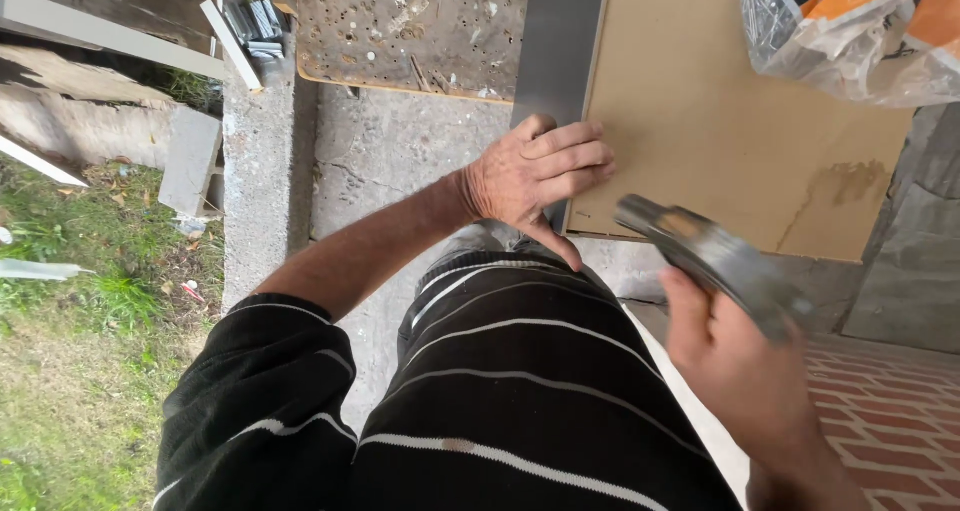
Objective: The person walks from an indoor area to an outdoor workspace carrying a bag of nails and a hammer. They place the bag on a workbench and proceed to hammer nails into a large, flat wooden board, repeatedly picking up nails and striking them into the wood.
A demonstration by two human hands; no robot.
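Outdoors, on a rough concrete ledge (400,161), with grass off to one side and red brick paving (890,411) below the right hand. Seen from above, past a black sweater with white stripes. Left hand (535,176) spread flat, fingers apart, pressing down where a grey metal strip (555,46) meets a tan fibreboard panel (720,121), thumb hooked over the panel's near edge. Right hand (735,356) wrapped shut round a hammer (705,256), blurred, metal head raised just beside the left fingertips. Beyond the left hand, a paint-spattered, hole-pocked board (410,26); beyond the hammer, a crumpled plastic bag (850,31) lying on the panel.

Likely risk: hammer head so close to the pinning fingers that a slightly off blow could strike them. Also possible: panel overhanging the ledge, so a hard blow might make it jump or shift under the flat hand.
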